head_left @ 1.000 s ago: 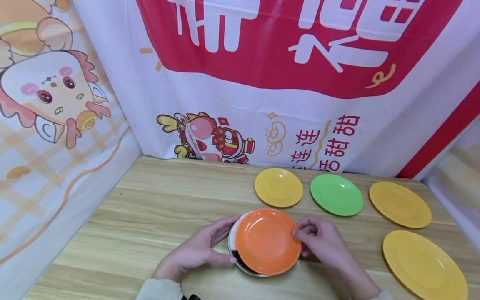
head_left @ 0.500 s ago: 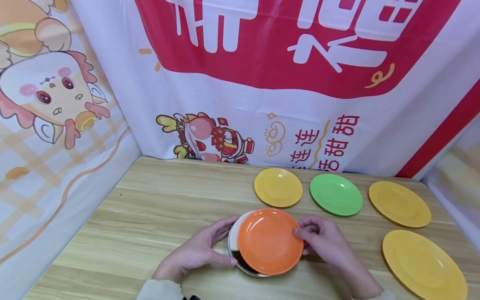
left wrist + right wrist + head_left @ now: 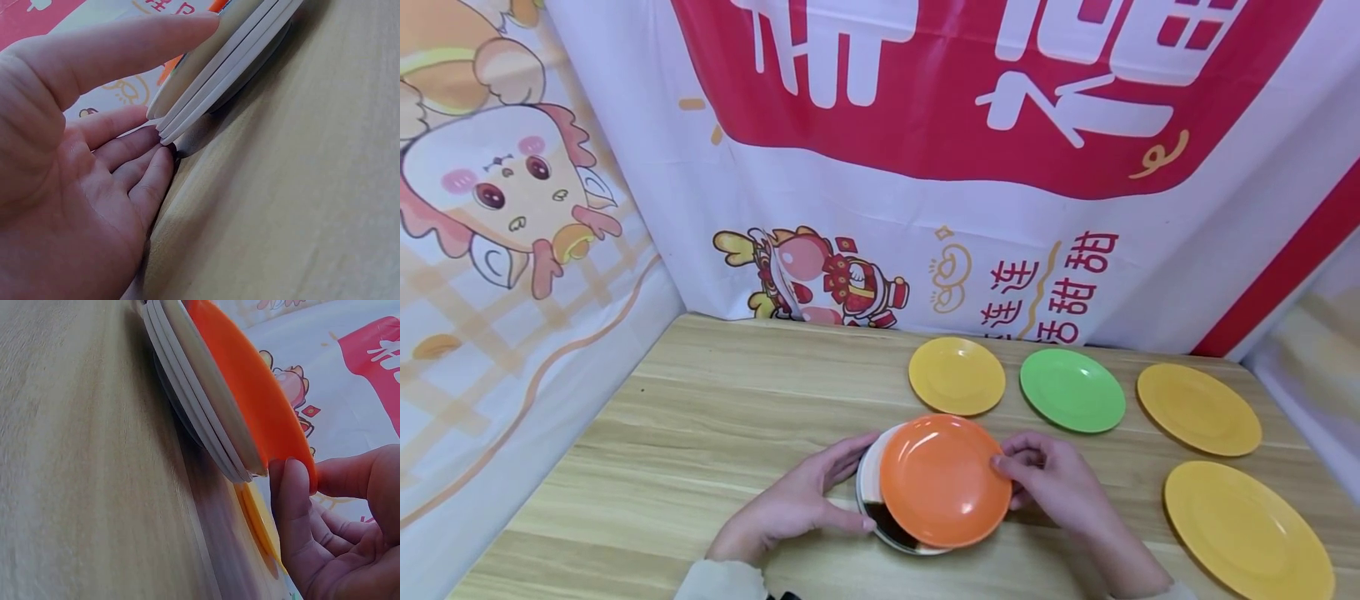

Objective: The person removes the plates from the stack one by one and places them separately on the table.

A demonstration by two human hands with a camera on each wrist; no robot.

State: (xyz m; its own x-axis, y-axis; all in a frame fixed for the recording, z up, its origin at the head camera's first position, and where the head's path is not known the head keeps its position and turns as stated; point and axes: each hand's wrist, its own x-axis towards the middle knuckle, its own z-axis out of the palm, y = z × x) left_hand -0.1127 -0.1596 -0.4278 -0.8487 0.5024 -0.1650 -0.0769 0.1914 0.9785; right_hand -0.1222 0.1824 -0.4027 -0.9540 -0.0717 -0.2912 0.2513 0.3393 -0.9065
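Observation:
An orange plate (image 3: 943,479), tilted slightly, overlaps the top of a plate stack in the head view. My right hand (image 3: 1051,479) pinches its right rim between thumb and fingers. In the right wrist view the orange plate (image 3: 262,394) leans up from the stack, its pinched edge raised. Several pale rims show in the stack (image 3: 222,72), over a darker base. White and black parts of the top stacked plate (image 3: 874,487) peek out at the left. My left hand (image 3: 808,492) holds the stack's left side, thumb toward the front and fingertips against the rims behind.
Behind the stack lie a small yellow plate (image 3: 957,375) and a green plate (image 3: 1072,390). Farther right are two larger yellow plates, one at the back (image 3: 1198,409) and one nearer (image 3: 1247,529). Printed cloth (image 3: 850,192) hangs along the wooden table's (image 3: 700,400) back edge.
The orange plate has shifted a little to the right and tilted, baring more of the stack's left side. My right hand has moved slightly right with it; my left hand stays put.

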